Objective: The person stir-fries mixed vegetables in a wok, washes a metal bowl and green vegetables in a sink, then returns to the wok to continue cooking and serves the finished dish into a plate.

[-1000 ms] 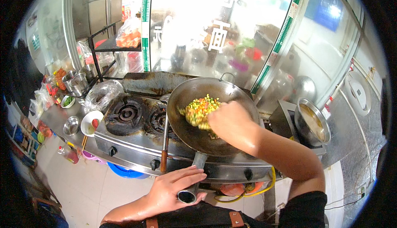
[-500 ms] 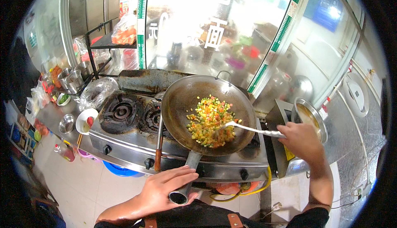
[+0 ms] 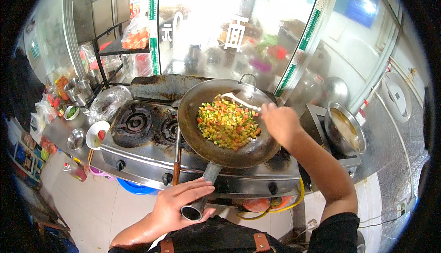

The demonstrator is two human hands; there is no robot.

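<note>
Nearest my head camera, my left hand (image 3: 181,205) is wrapped round the hollow grey metal handle (image 3: 212,174), fingers over it and thumb at the other side, just behind the round open end. A black apron with brown leather tabs (image 3: 216,234) shows below it.

Beyond, the handle joins a wide, round, dark steel wok (image 3: 188,113), which sits over the right part of a long stainless-steel gas stove (image 3: 144,161). In the wok I have a heap of finely diced vegetables, yellow, green and orange-red (image 3: 227,126), gathered at the middle. My right hand (image 3: 281,123), above the wok's right side, is closed on the end of a slim, shiny silver utensil (image 3: 238,99), whose far end reaches the back edge of the heap.

Just left of the wok lies a long metal tool with a brown wooden grip (image 3: 177,170). Two black burners show beside it. Further left, on the grey steel worktop (image 3: 59,129), I see a white bowl with something red inside (image 3: 92,138) and a small metal bowl (image 3: 76,139). To the right stands a deep silver pot of cloudy liquid (image 3: 335,140). Farthest off is a large, hazy glass window (image 3: 197,32).
</note>
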